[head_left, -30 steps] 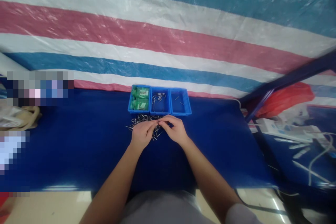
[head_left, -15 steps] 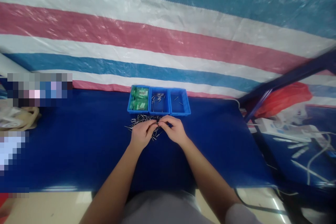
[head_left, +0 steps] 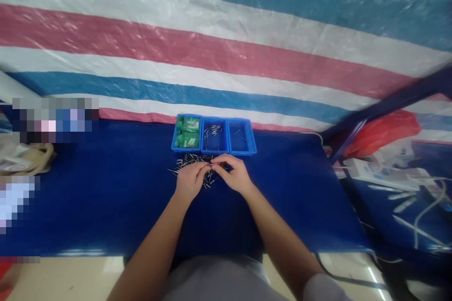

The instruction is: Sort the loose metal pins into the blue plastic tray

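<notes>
Over a loose pile of thin, dark and silvery metal rods (head_left: 208,180), my left hand (head_left: 189,180) and my right hand (head_left: 233,175) meet with their fingertips pinched together. A small slim metal rod (head_left: 212,164) seems to be held between them; the fingers cover most of it. Just beyond the pile stand three blue bins side by side. The left bin (head_left: 174,146) holds green packets (head_left: 190,132). In the middle bin (head_left: 214,150) lie several metal rods (head_left: 212,131), and the right bin (head_left: 249,138) has a few thin pieces (head_left: 243,138).
A blue table (head_left: 116,188) carries everything. Behind it hangs a striped plastic sheet (head_left: 226,56). To the right are a white power strip (head_left: 381,174), cables and a red plastic bag (head_left: 384,131). A tan basket (head_left: 44,157) sits at the left edge.
My fingertips have shifted slightly against each other, and a bit of the slim rod now shows between them. The bins and the pile have not moved.
</notes>
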A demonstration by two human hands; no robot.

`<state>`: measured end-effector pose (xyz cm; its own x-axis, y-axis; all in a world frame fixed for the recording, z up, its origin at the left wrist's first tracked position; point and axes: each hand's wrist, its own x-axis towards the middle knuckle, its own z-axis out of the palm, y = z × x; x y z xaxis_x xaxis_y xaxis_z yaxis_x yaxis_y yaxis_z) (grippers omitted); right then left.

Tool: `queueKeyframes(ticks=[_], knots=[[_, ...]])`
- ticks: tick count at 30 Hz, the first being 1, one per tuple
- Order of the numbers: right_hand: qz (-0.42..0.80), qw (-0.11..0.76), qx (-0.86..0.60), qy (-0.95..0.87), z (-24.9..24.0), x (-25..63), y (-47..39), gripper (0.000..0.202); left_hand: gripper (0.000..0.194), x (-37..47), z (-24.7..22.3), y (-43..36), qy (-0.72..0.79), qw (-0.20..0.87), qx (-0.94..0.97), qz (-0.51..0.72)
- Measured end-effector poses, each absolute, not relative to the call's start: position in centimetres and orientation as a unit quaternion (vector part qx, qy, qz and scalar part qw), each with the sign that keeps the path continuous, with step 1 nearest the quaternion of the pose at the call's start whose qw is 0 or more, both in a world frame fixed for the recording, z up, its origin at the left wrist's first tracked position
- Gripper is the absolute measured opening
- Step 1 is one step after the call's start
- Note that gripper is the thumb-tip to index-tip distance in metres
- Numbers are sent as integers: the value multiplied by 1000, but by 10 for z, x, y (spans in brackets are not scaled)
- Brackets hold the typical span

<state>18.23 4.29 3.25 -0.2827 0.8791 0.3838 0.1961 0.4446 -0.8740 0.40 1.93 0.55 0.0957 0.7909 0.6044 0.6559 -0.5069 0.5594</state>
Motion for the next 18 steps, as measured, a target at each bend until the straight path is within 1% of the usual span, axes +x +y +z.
queueKeyframes(ticks=[8,12,18], knots=[[377,471,-354,-715,35,182,43,9,33,2,6,19,476,73,749,455],[413,458,-361,-700,33,183,44,15,24,3,4,18,494,101,734,454],[428,429,-364,-707,28,184,45,22,16,5,1,19,474,88,735,477]])
